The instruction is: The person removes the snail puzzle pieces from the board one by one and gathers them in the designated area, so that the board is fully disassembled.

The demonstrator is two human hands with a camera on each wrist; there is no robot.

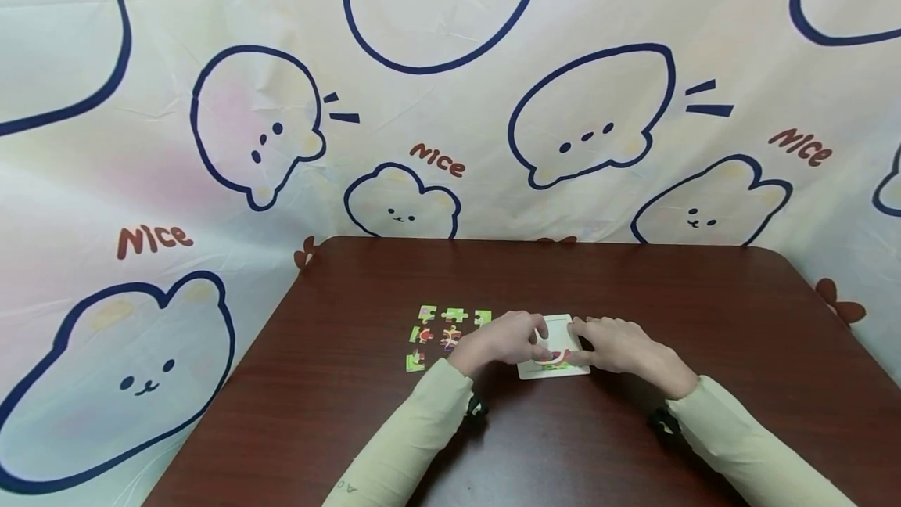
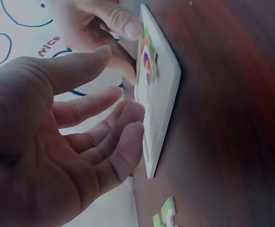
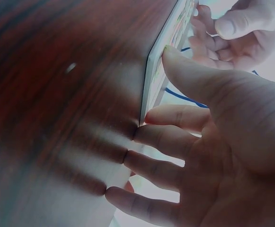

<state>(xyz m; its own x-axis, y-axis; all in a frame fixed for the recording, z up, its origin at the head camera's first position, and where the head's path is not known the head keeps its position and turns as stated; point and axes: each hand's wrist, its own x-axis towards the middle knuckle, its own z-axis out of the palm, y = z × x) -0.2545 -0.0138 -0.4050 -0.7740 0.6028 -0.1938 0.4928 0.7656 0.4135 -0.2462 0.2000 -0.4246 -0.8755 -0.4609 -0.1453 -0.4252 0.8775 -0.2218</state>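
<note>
A white puzzle tray (image 1: 559, 327) lies on the table between both hands. Colourful puzzle pieces (image 2: 148, 60) sit at the tray's near end, partly covered by the hands in the head view. My left hand (image 1: 503, 337) hovers at the tray's left side, its fingers loosely bent with nothing between them. At the right side is my right hand (image 1: 622, 345). Its thumb (image 3: 177, 64) touches the tray by the pieces, while the other fingers stretch out, with fingertips down at the table beside the tray's edge.
Several loose puzzle pieces, among them a green one (image 1: 415, 362) and a mostly green one (image 1: 454, 314), lie left of the tray in rough rows, beside the left forearm. The brown table (image 1: 338, 429) ends at a patterned cloth backdrop (image 1: 486, 124).
</note>
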